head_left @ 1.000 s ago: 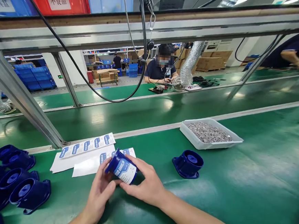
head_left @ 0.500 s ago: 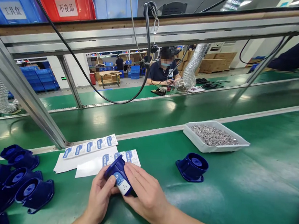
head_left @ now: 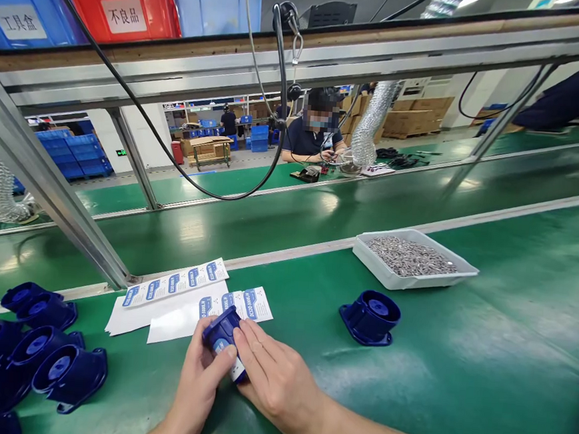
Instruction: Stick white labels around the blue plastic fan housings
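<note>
Both my hands hold one dark blue plastic housing (head_left: 220, 330) low over the green bench mat. My left hand (head_left: 201, 378) grips it from the left, thumb pressed on the white and blue label (head_left: 235, 370) stuck to its side. My right hand (head_left: 276, 380) lies over the label with fingers stretched flat along it, covering most of the part. Just beyond them lie white label sheets (head_left: 183, 299) with blue stickers. Another blue housing (head_left: 370, 316) stands alone to the right.
Several blue housings (head_left: 32, 364) are piled at the left edge. A white tray of small metal screws (head_left: 413, 259) sits at the right near the conveyor rail. A slanted metal post (head_left: 46, 188) rises at left. Across the belt a person (head_left: 314, 135) works seated.
The housing has been turned and lowered toward the mat. My right hand slid over its label and now covers it, and my left thumb moved onto the label.
</note>
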A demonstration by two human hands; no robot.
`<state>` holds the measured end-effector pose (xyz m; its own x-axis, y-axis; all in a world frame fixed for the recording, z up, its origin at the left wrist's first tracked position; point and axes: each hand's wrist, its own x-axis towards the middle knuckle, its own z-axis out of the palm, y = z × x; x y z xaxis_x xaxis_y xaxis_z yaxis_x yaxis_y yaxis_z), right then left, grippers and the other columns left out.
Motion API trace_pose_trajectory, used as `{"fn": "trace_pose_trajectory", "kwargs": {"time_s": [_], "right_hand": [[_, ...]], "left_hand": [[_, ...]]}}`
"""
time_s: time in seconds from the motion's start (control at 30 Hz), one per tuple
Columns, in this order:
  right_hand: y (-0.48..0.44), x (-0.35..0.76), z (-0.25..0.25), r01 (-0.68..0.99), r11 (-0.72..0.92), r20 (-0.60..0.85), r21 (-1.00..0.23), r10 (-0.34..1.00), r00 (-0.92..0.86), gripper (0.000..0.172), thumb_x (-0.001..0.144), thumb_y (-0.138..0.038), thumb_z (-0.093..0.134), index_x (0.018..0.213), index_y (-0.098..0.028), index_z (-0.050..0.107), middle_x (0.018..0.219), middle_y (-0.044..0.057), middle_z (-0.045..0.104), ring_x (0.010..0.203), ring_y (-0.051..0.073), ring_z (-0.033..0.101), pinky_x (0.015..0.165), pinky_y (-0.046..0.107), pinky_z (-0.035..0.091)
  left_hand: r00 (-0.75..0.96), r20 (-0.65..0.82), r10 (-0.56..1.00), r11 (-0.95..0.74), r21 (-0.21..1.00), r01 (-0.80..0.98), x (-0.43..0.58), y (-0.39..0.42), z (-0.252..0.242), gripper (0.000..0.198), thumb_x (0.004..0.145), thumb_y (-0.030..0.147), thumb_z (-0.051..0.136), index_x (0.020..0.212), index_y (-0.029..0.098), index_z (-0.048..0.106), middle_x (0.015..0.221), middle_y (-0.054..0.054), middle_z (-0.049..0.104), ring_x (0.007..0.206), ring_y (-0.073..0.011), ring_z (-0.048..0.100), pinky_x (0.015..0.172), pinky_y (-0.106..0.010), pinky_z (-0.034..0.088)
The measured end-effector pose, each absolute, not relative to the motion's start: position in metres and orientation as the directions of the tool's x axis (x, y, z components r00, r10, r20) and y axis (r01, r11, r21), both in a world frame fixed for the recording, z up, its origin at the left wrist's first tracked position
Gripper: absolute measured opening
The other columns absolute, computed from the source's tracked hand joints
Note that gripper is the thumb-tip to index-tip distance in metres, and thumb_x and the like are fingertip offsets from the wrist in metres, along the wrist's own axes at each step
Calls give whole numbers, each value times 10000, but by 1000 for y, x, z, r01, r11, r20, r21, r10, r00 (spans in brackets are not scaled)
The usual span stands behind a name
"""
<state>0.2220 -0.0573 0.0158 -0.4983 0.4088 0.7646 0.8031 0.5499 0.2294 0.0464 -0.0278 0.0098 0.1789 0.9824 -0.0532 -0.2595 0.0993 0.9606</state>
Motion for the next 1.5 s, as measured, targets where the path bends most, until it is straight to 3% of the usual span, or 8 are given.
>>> {"fn": "trace_pose_trajectory", "kwargs": {"time_s": [0.3,0.43,0.53,0.67,0.8,0.97,1.13,1.5], "right_hand": [[-50,233,32,806,591,788,29,483,-383,435,980,-221,559,1345,-4,656,1254,222,791,1135,336,789,936,425,705],[-40,262,51,872,445,783,-204,609,-128,461,941,-321,674,1346,-101,654,1220,165,796,1095,303,778,907,415,691],[-33,296,59,952,190,700,-240,714,33,462,945,-360,667,1334,-111,669,1168,165,783,1056,333,758,808,444,685],[-26,335,54,985,-115,519,-129,839,166,523,904,-230,661,1415,-120,658,1172,181,742,1094,375,699,811,465,660],[-22,351,41,979,-204,521,24,838,162,564,869,-159,663,1424,-60,653,1137,239,721,1162,441,643,989,582,592],[-16,324,35,998,63,702,17,710,-57,441,934,-207,669,1356,-80,684,1387,298,616,1386,495,496,1061,684,558],[-24,265,29,863,504,756,28,554,-348,257,975,-179,669,1221,-162,739,1374,220,672,1364,397,561,1075,647,595],[-24,246,17,791,602,821,104,397,-410,204,949,-50,611,897,-197,742,1266,121,715,1293,297,586,1132,637,567]], "left_hand": [[301,79,950,-37,989,-142,56,-39,11,1334,691,306,948,1645,379,17,1476,-137,593,1200,-306,692,1008,-448,581],[272,198,942,-263,937,231,33,-12,8,973,877,394,775,1625,351,155,1443,-136,542,1060,-247,658,983,-483,567],[280,337,899,-437,725,533,6,19,7,714,989,368,602,1611,307,257,1495,-158,517,1291,-323,574,1127,-594,479],[410,381,829,-555,468,688,-17,47,1,669,996,240,518,1632,280,317,1517,-171,557,1445,-383,460,1174,-665,407],[437,339,833,-550,431,715,-18,51,-5,681,1015,236,501,1661,290,289,1473,-159,624,1449,-378,450,1157,-655,405],[423,363,830,-553,436,710,-9,40,-7,720,1008,286,584,1661,281,282,1400,-146,664,1433,-378,454,1196,-661,349],[489,424,762,-646,453,615,-1,25,-11,805,948,248,714,1644,351,322,1329,-100,692,1236,-328,635,1107,-563,497],[605,578,547,-834,313,454,10,15,-2,617,1076,126,449,1638,371,380,1173,-75,778,1010,-232,743,886,-366,602]]}}
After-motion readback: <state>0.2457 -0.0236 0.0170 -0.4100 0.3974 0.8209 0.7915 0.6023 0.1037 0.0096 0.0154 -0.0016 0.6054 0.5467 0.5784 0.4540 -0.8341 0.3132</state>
